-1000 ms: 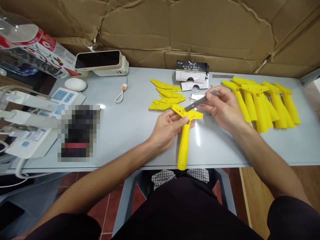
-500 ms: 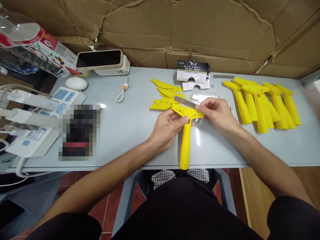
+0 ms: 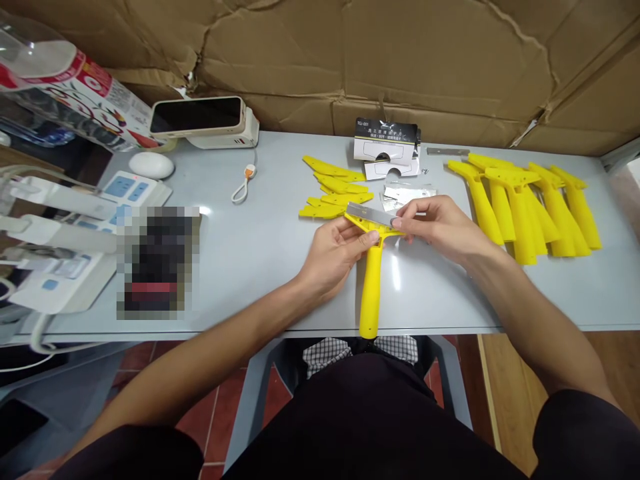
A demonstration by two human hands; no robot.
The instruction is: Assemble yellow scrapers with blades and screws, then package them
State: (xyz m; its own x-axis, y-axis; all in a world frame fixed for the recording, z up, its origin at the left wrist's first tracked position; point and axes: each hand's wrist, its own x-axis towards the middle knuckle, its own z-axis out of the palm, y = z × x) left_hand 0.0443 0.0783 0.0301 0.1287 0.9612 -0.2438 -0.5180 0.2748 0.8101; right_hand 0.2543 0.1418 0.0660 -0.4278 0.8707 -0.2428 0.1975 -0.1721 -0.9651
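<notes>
My left hand [image 3: 336, 257] is closed around the head of a yellow scraper handle [image 3: 371, 293], whose grip points toward me over the table's front edge. A flat metal blade [image 3: 373, 213] lies along the top of that head, slightly slanted. My right hand [image 3: 433, 223] pinches the blade's right end between thumb and fingers. Beyond my left hand lies a loose pile of thin yellow plastic pieces [image 3: 340, 183]. Shiny flat packets [image 3: 407, 195] lie just behind my right hand, which partly hides them.
Several more yellow scraper handles [image 3: 523, 220] lie at the right. Another metal blade [image 3: 447, 152] and black-and-white cards [image 3: 387, 148] are at the back, before a cardboard wall [image 3: 280, 60]. At left are a phone [image 3: 197, 117], a white mouse [image 3: 151, 165], power strips [image 3: 125, 190] and a bottle [image 3: 75, 80].
My right hand has brought the blade down toward me, from just behind the yellow head to lying over it. The left hand keeps its hold on the handle.
</notes>
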